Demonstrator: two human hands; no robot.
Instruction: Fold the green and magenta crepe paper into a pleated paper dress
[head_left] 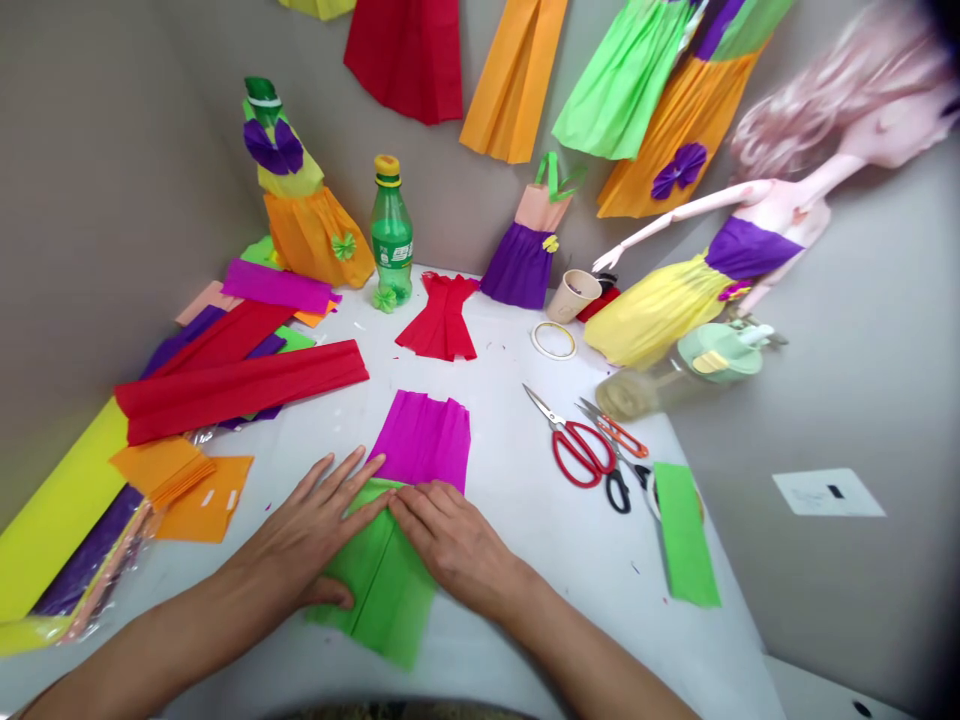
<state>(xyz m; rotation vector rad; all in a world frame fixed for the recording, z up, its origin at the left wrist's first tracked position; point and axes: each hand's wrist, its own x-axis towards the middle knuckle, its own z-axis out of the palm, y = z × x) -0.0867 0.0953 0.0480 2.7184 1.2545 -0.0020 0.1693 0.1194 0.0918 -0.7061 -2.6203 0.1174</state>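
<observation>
Both of my hands lie flat on a sheet of green crepe paper point(382, 585) at the table's near edge. My left hand point(307, 530) has its fingers spread, with the fingertips reaching the sheet's top edge. My right hand point(450, 545) sits close beside it, fingers together, pressing the same sheet. A pleated piece of magenta crepe paper point(424, 440) adjoins the green sheet's far edge, and its lower end is hidden under the green paper and my fingers. Neither hand visibly grips anything.
Red-handled scissors point(581, 450) and orange-handled scissors point(615, 435) lie to the right, beside a green paper strip point(682, 535). Crepe paper sheets point(240, 385) are piled left. A tape roll point(553, 340), red paper dress point(442, 318), green bottle point(391, 232) and dressed doll point(750, 260) stand beyond.
</observation>
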